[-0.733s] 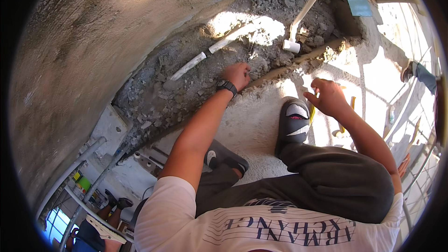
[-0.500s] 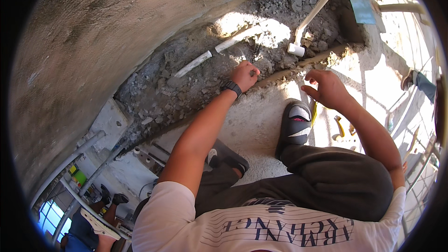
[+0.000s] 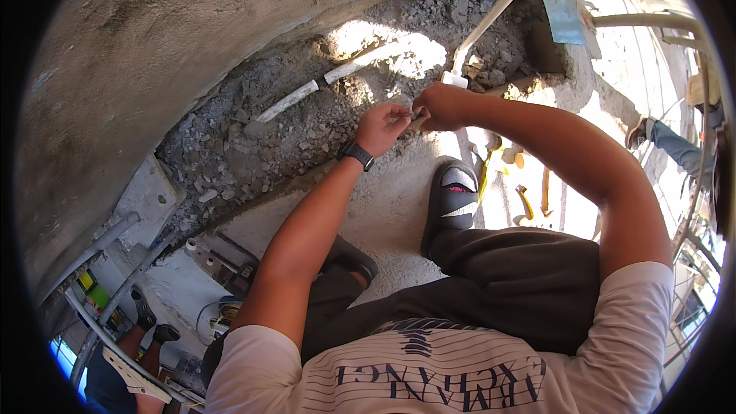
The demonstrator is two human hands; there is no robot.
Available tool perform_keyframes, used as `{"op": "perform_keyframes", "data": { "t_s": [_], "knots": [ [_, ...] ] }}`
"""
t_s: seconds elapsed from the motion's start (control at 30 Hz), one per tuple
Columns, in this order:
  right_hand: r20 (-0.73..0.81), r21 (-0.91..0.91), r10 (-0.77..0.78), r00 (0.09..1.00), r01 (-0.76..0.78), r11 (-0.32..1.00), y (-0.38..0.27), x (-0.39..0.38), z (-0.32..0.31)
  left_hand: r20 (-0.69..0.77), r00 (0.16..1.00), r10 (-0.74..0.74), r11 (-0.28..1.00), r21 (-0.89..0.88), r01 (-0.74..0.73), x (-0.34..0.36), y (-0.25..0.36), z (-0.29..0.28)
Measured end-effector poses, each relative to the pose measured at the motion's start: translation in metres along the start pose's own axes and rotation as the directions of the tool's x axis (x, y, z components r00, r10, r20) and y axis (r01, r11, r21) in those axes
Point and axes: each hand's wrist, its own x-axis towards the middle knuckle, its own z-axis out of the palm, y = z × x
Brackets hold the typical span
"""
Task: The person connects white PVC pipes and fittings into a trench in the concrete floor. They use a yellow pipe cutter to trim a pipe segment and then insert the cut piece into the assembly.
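Note:
Over the near edge of the rubble-filled trench (image 3: 253,126), my two hands meet fingertip to fingertip. My left hand (image 3: 381,129), with a dark watch on its wrist, is closed in a pinch on a small dark piece (image 3: 416,116). The closed fingers of my right hand (image 3: 445,106) grip the same piece from the other side; its kind is too small to make out. Just behind my right hand is the white fitting (image 3: 455,79) at the lower end of a long pale pipe (image 3: 502,11). Two white pipe lengths (image 3: 288,101) (image 3: 360,61) lie in the rubble.
A rough wall (image 3: 153,54) curves along the far left side. Yellow-handled tools (image 3: 524,203) lie on the sunlit floor beside my sandalled foot (image 3: 451,203). Metal rails (image 3: 115,303) and another person's legs (image 3: 146,330) are at lower left; another leg (image 3: 675,143) shows at right.
My right hand has moved left from above the floor to meet my left hand, and its fingers have closed on the small dark piece. The view has shifted slightly right.

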Motion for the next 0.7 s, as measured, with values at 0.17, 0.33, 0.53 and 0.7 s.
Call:
{"op": "perform_keyframes", "data": {
  "t_s": [0.17,0.33,0.53,0.7],
  "knots": [
    [-0.141,0.081,0.120,0.983,-0.109,0.991,-0.019,0.003,0.014,0.049,0.995,-0.093,0.995,-0.026,0.094,-0.006,0.026,-0.006],
    [-0.184,0.094,-0.034,0.982,0.052,0.994,-0.002,-0.004,0.031,0.162,0.980,0.114,0.955,0.255,-0.153,-0.005,0.036,-0.015],
    [-0.178,-0.091,0.083,0.980,-0.101,0.991,-0.008,-0.006,0.021,-0.133,0.983,0.124,0.776,0.631,-0.013,0.003,0.001,-0.053],
    [-0.245,0.063,0.149,0.958,-0.137,0.989,-0.010,-0.020,-0.002,-0.290,0.954,0.079,0.377,0.894,0.241,0.015,-0.042,-0.148]
  ]
}}
